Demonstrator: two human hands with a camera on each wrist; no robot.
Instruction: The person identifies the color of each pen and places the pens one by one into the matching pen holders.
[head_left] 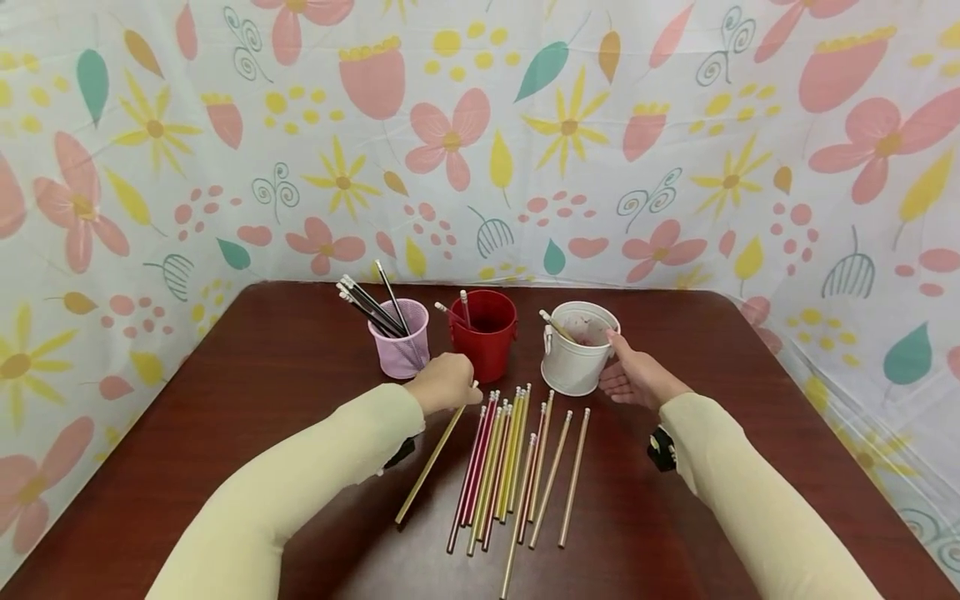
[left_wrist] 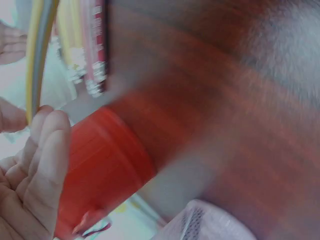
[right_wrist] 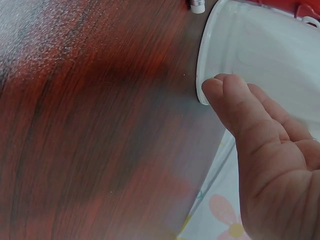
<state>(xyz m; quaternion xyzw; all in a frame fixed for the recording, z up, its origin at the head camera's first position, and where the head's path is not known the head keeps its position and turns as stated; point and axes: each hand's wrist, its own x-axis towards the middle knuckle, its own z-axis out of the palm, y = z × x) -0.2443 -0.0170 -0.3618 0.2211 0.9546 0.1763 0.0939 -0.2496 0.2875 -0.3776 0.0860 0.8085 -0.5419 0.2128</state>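
Note:
My left hand (head_left: 444, 385) pinches a gold-yellow pencil (head_left: 431, 467) near its eraser end, in front of the red bucket (head_left: 491, 354). In the left wrist view, this pencil (left_wrist: 39, 55) sits between thumb and fingertips, blurred. My right hand (head_left: 637, 375) is at the right side of the white bucket (head_left: 572, 371), thumb by the rim. Nearly straight fingers lie along the bucket's wall (right_wrist: 270, 60) in the right wrist view; the thumb is hidden there. One yellowish pencil (head_left: 558, 327) leans inside the white bucket, and two reddish pencils (head_left: 466, 310) stand in the red one.
Several red, yellow and natural-coloured pencils (head_left: 498, 458) lie side by side on the dark wood table (head_left: 322, 533), erasers away from me. A pink mesh cup (head_left: 401, 354) at the left holds several black pencils (head_left: 367, 302). Behind the table hangs a flowered cloth (head_left: 480, 208).

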